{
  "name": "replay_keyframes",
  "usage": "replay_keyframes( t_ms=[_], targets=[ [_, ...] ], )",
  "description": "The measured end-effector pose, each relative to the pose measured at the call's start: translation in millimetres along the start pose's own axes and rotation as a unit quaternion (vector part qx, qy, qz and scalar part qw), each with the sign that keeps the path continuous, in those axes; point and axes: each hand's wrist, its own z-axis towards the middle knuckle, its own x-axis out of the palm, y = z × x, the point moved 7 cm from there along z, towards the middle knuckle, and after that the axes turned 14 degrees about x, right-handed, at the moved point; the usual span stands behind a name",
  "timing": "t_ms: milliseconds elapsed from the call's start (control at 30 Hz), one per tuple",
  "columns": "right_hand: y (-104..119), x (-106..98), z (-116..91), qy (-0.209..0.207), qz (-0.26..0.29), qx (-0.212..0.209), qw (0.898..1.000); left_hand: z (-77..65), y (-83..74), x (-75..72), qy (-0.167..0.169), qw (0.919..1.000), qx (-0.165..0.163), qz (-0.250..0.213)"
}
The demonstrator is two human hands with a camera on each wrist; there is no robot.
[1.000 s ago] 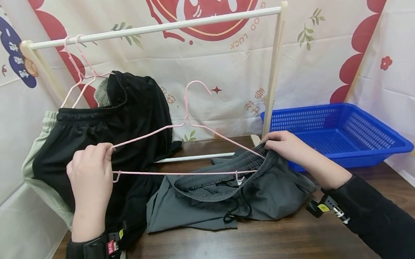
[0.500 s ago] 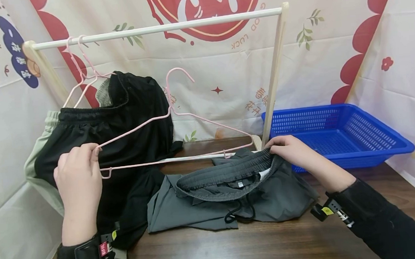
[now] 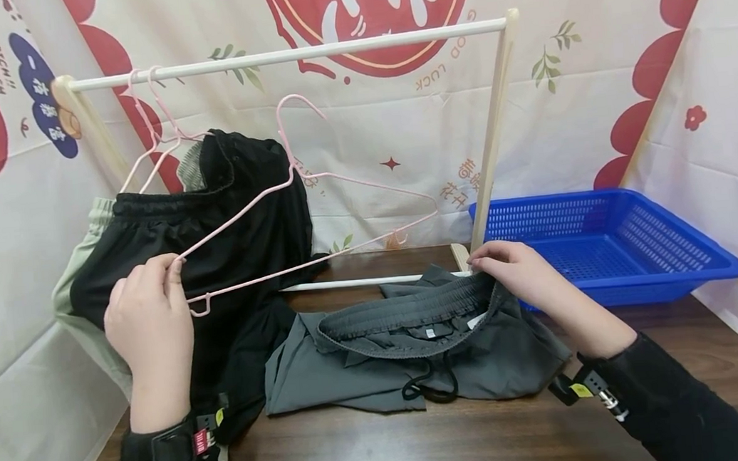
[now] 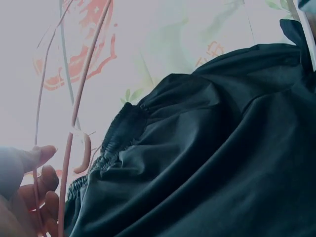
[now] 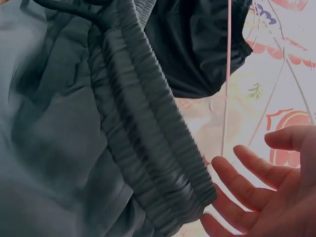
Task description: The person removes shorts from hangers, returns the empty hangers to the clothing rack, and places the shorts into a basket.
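Note:
My left hand (image 3: 148, 314) grips the left end of a pink clothes hanger (image 3: 254, 204), thumb and fingers about its upper wire. The hanger is tilted, its right end raised above a pair of grey shorts (image 3: 379, 376) on the table and apart from them. The shorts' elastic waistband (image 5: 148, 118) gapes upward, with a black drawstring at the front. My right hand (image 3: 506, 264) is at the waistband's right end. In the right wrist view its fingers (image 5: 247, 177) are spread and relaxed, some touching the waistband edge, with the thumb apart.
A white rack (image 3: 292, 56) stands behind, with two pink hangers bearing black clothes (image 3: 213, 213) with pale green parts at its left. A blue plastic basket (image 3: 662, 285) sits at the right, beyond my right forearm. Printed cloth hangs at the back.
The hanger's right end has come out of the waistband and swung up and left. My left hand moved left, then slightly back. My right hand stays at the waistband.

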Motion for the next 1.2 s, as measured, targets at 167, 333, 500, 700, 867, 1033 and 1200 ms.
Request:
replay_keyframes(
  t_ms=[167,333,500,700,867,1033,1200],
  targets=[
    [5,6,-6,-0.009,0.001,-0.018,1.000,3.7,-7.7,1.9,-0.020,0.9998,0.001,0.008],
    [9,10,-12,-0.007,0.013,-0.031,0.999,10.3,-13.7,4.3,-0.034,0.9993,-0.008,0.014],
    [12,11,-19,-0.012,0.017,-0.034,0.999,16.6,-14.8,8.5,-0.036,0.9988,-0.024,0.021],
    [13,13,-24,-0.009,0.014,-0.032,0.999,25.1,-15.3,12.3,-0.038,0.9985,-0.033,0.021],
    [14,14,-26,-0.006,0.009,-0.035,0.999,31.9,-15.1,14.2,-0.037,0.9980,-0.048,0.015],
    [15,15,-28,-0.006,0.008,-0.035,0.999,38.6,-14.5,15.5,-0.033,0.9972,-0.064,0.019],
    [14,16,-28,-0.006,0.008,-0.036,0.999,44.4,-14.5,16.5,-0.028,0.9966,-0.075,0.020]
  ],
)
